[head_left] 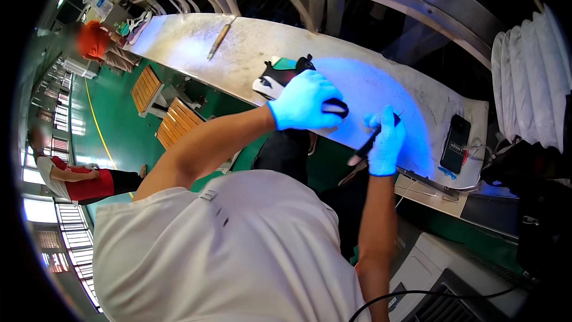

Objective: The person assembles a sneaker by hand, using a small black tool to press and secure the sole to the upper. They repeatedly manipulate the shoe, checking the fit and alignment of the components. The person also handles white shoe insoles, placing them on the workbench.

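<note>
Both my hands wear thin gloves, lit bright blue by a light on the bench. My left hand [307, 100] is closed around a black-and-white shoe [270, 83], which it partly covers. A dark rounded end with a pale rim sticks out past the fingers; whether it belongs to the same shoe I cannot tell. A teal patch shows beside the shoe's far side. In my right hand [387, 142] is a slim dark pen-like tool [366, 146] with a pale lower end, held a little to the right of the shoe. Its exact kind is unclear.
A long pale workbench [250, 36] curves across. On it lie a wooden-handled tool [220, 40] and a dark phone [455, 144] near cables. A white ribbed hose [527, 77] hangs at right. Slatted wooden stools [179, 120] stand left; two people are beyond. A grey machine [438, 271] sits lower right.
</note>
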The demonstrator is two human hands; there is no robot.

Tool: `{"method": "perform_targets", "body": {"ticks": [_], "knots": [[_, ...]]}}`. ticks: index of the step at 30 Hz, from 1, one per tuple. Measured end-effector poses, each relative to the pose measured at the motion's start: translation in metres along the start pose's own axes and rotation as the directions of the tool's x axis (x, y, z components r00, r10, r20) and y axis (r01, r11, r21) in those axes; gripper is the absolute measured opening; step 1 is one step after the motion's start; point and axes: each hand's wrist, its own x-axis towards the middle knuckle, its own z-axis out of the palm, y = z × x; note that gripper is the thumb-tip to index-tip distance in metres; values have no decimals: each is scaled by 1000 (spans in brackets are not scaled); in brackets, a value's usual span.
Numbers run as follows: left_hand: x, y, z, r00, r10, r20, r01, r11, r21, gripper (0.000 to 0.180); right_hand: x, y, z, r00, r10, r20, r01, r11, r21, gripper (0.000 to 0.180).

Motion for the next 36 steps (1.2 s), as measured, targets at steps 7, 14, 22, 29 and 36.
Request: {"method": "perform_targets", "body": {"ticks": [7, 14, 22, 29, 36], "knots": [[-15, 9, 17, 991, 76, -109, -71, 996, 55, 42, -2, 14, 62, 998, -10, 59, -28, 791, 611, 38], [-13, 5, 13, 983, 105, -150, -108, 994, -10, 52, 0, 23, 72, 999, -20, 51, -18, 767, 642, 36], [-9, -8, 11, 982, 124, -141, -144, 980, -137, 53, 2, 20, 78, 996, -60, 65, 23, 882, 470, 43], [-15, -8, 24, 982, 123, -146, -140, 984, -111, 51, 3, 6, 84, 978, 201, -52, -166, 910, 380, 39], [-10, 1, 18, 967, 147, -210, -168, 982, -85, 54, 34, -42, 99, 852, 454, 260, -344, 860, -376, 40]]}}
